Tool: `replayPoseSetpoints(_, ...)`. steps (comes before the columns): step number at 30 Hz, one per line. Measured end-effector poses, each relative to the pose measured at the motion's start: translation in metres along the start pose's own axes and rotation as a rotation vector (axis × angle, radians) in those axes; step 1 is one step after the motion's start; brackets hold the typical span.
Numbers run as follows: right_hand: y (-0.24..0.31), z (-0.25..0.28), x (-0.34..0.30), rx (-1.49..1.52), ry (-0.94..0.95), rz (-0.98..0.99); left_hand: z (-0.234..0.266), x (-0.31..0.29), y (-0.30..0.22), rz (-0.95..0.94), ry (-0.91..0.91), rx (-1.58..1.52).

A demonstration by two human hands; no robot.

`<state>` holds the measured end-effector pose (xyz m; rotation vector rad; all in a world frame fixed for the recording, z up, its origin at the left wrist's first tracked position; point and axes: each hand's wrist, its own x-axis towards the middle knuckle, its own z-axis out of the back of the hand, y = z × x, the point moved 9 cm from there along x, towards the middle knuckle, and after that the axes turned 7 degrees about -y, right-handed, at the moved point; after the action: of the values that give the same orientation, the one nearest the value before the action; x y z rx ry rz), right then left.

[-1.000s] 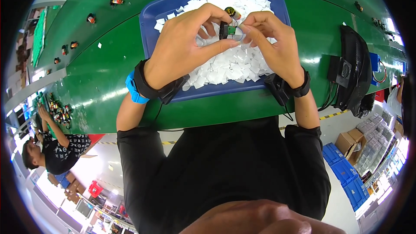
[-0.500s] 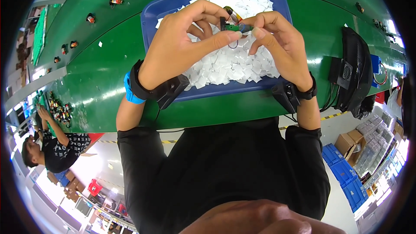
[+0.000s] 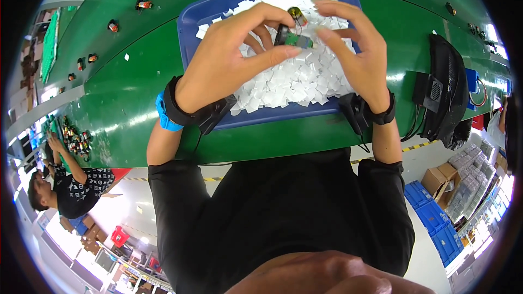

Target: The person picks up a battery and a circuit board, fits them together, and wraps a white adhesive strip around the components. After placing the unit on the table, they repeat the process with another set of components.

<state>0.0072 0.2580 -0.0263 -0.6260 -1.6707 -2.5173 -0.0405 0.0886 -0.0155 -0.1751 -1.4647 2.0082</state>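
Above a blue tray (image 3: 261,121) heaped with small white paper-like squares (image 3: 294,79), my left hand (image 3: 234,57) grips a small green circuit board (image 3: 296,41) with black parts between thumb and fingers. A small cylinder (image 3: 297,16), dark and yellowish with a reddish end, hangs from the board by thin wires at its far side. My right hand (image 3: 357,46) is just to the right of the board, thumb and fingers spread apart, with nothing seen between them. Its fingertips are slightly blurred.
Several similar small assemblies (image 3: 144,4) lie spaced along the green table (image 3: 136,87). At right are a black box (image 3: 427,90) with cables and a black bag (image 3: 449,87). At far left, a co-worker (image 3: 76,185) reaches toward a pile of assemblies (image 3: 75,139). Blue crates (image 3: 430,215) stand on the floor at right.
My right hand has let go of the circuit board and opened, its fingers moving up and apart. The board has tilted in my left hand, showing more of its green face.
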Motion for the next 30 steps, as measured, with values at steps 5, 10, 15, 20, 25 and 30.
replayPoseSetpoints(5,-0.011,-0.005,-0.004,0.112,0.094,-0.087,-0.010,-0.003,-0.004,0.035,0.113,0.078)
replayPoseSetpoints(10,-0.010,-0.003,-0.002,0.091,0.121,-0.034,-0.010,-0.003,0.001,0.085,0.108,0.084)
replayPoseSetpoints(15,-0.005,-0.015,-0.006,0.168,0.185,-0.085,-0.018,-0.005,-0.003,-0.023,0.132,0.075)
replayPoseSetpoints(20,-0.007,-0.016,-0.008,0.058,0.218,-0.066,-0.018,-0.006,0.002,0.026,0.122,0.118)
replayPoseSetpoints(25,-0.004,-0.016,-0.011,0.046,0.193,0.005,-0.018,-0.006,0.007,0.078,0.109,0.200)
replayPoseSetpoints(30,-0.001,-0.020,-0.012,0.051,0.247,-0.024,-0.019,-0.006,0.009,0.084,0.066,0.225)
